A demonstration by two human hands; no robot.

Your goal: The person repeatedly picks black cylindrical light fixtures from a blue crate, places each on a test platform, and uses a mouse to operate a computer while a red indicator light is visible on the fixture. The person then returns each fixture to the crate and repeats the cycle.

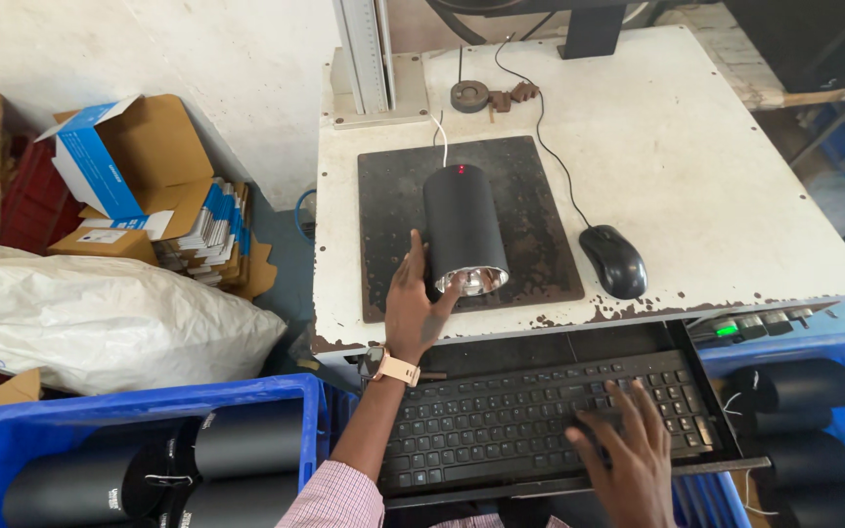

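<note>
While the left hand [416, 305] rests with its fingers spread loose against the near end of a black cylinder [463, 227], touching its side and shiny rim without clasping it, the right hand [628, 452] lies flat and unclenched on the right part of a black keyboard [501, 416]. The cylinder lies on its side on a dark, rust-flecked plate [520, 176] near the front edge of the worn white tabletop [696, 156], its open reflective end facing the person and a small red dot of light on its far end. A black mouse [614, 260] sits just right of the plate, close to the tabletop's front edge, its cable running toward the back. The keyboard rests on a pulled-out tray below that front edge. Blue crates [149, 416] to the left and right below hold more black cylinders. A white sack [100, 313] and cardboard boxes [139, 166] lie at the left.
</note>
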